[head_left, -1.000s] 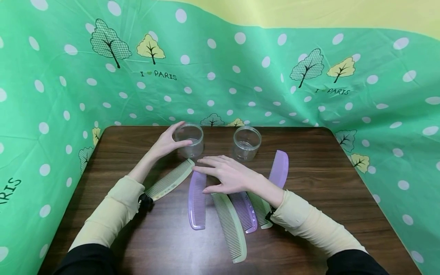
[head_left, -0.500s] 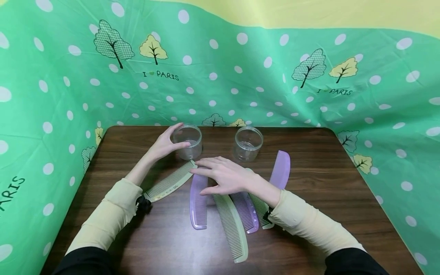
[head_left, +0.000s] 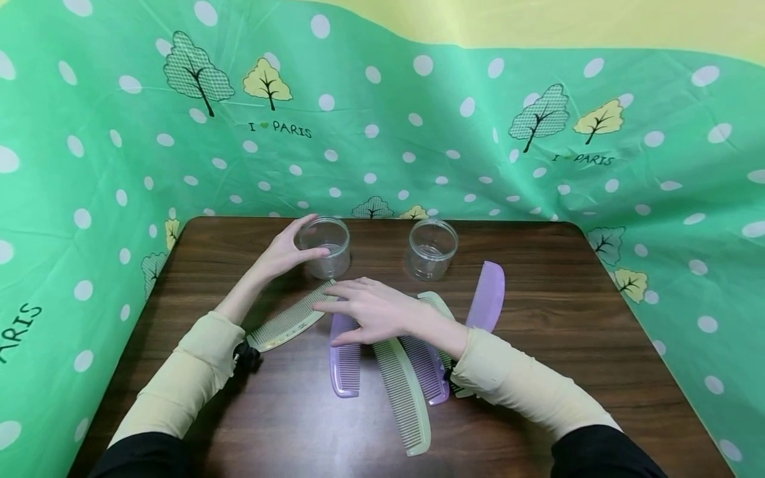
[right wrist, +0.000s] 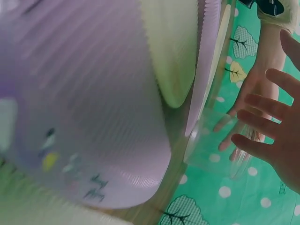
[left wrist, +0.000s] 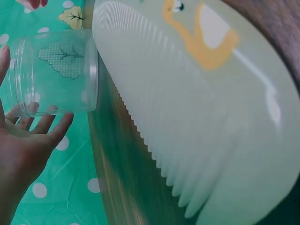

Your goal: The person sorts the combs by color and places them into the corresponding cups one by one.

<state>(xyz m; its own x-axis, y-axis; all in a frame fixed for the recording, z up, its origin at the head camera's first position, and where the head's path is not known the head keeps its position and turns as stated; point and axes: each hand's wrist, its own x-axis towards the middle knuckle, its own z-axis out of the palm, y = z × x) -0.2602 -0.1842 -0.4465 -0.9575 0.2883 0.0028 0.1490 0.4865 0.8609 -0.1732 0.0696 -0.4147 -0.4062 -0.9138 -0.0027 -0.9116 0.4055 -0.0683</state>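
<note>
My left hand holds a clear round jar from its left side, thumb in front and fingers behind. In the left wrist view the fingers lie along the jar, and a pale green comb fills the foreground. Over the middle of the table, my right hand is spread above the combs, holding nothing. Beneath or near it lie a purple comb, a long green comb and another purple comb. A green comb slants below my left hand.
A second clear jar stands to the right of the first. Another green comb is partly hidden under the right forearm, and a purple comb lies beyond it. Green dotted cloth hangs behind the brown table.
My right hand has drifted left and slightly toward me, uncovering more of the green comb behind it. The left hand and its jar have shifted slightly left.
</note>
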